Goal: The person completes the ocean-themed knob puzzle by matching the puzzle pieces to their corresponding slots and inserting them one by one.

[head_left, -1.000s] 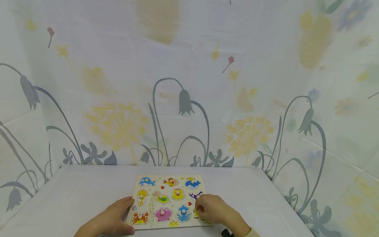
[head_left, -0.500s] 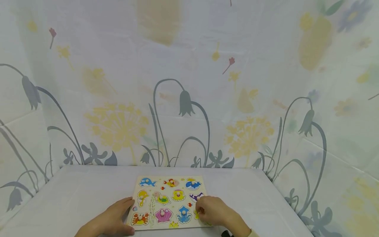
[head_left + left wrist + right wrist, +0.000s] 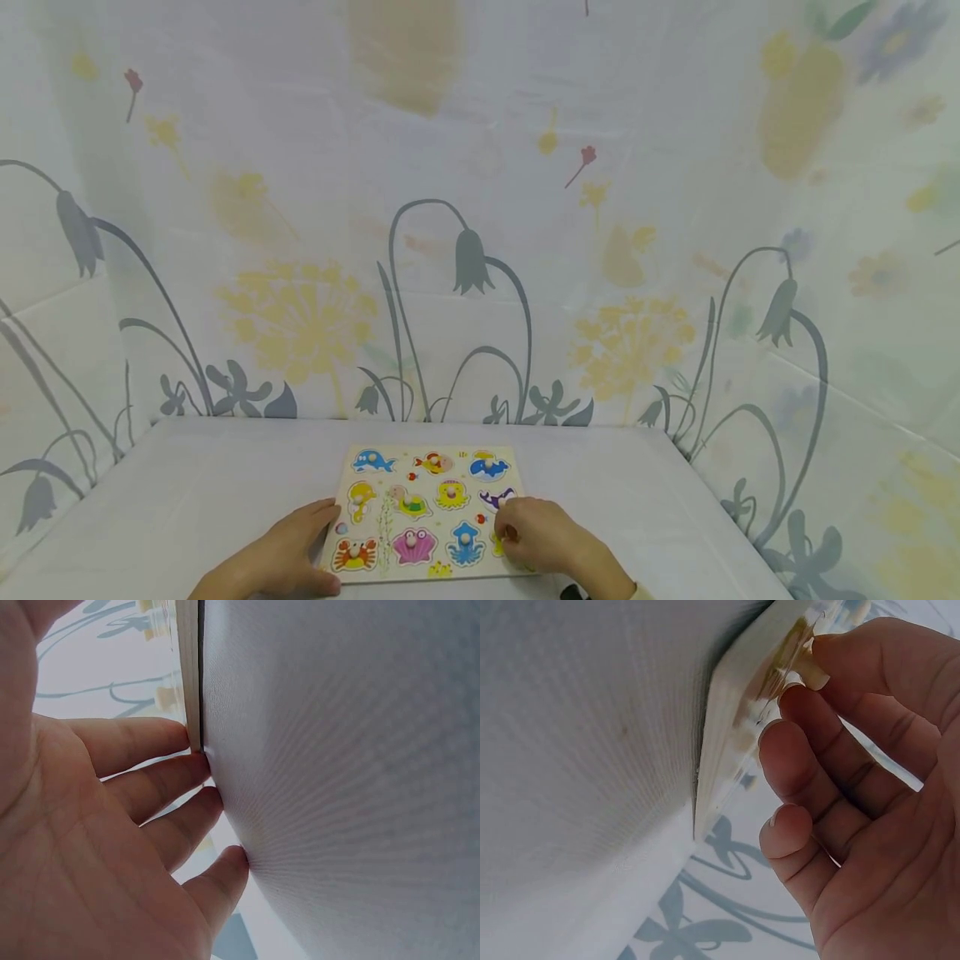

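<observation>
Wooden puzzle board point(image 3: 427, 512) lies flat on the white table point(image 3: 187, 492), near its front edge. Left hand point(image 3: 281, 554) rests beside the board's left edge, fingers point(image 3: 150, 742) straight and touching the rim, holding nothing; likely steadying the board so it cannot slide. Right hand point(image 3: 543, 537) sits over the board's near right corner, thumb and forefinger pinching the small peg point(image 3: 810, 671) of a yellow piece point(image 3: 498, 543), other fingers loosely curled. The piece looks seated or nearly so; cannot tell which.
</observation>
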A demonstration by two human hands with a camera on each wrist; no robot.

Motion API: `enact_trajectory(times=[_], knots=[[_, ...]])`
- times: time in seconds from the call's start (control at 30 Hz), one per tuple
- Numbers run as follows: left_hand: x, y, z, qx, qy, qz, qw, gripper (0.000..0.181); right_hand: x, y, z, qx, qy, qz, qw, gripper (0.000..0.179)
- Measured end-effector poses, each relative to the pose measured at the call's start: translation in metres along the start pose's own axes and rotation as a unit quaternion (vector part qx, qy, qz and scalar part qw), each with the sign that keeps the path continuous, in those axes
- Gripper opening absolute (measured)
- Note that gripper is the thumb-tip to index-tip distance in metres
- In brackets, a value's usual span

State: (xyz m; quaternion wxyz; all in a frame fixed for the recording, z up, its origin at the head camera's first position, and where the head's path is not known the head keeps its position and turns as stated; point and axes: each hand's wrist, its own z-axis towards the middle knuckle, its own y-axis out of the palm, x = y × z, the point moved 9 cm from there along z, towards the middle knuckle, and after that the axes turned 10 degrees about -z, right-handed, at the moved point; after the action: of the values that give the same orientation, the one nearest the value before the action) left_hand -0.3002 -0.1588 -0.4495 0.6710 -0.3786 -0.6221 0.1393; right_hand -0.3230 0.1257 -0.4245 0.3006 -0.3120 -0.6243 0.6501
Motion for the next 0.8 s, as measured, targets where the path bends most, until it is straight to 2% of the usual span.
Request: enact_trajectory(times=[0.23,0.4,0.6,0.7,0.8], knots=[[0.001,-0.003,-0.005,0.001,0.002,0.001,1.0000,0.100,-0.002,-0.001,0.001,-0.001,-0.004,0.000,1.0000,0.006],[0.001,-0.004,-0.004,0.008,-0.005,0.011,0.9999,0.101,0.009,-0.005,-0.002,-0.005,0.019,0.005,0.9998,0.012],[0.001,-0.002,-0.006,0.003,-0.009,-0.002,1.0000,0.099,0.036,-0.017,-0.022,0.004,0.032,-0.014,0.9994,0.016],[0.000,0.000,-0.009,0.003,-0.006,-0.001,1.0000,0.097,0.051,-0.028,-0.037,0.032,0.033,-0.042,0.9981,0.015],[-0.003,-0.002,-0.010,0.009,-0.026,0.003,0.9996,0.095,0.066,-0.039,-0.051,0.061,0.036,-0.071,0.9949,0.016]])
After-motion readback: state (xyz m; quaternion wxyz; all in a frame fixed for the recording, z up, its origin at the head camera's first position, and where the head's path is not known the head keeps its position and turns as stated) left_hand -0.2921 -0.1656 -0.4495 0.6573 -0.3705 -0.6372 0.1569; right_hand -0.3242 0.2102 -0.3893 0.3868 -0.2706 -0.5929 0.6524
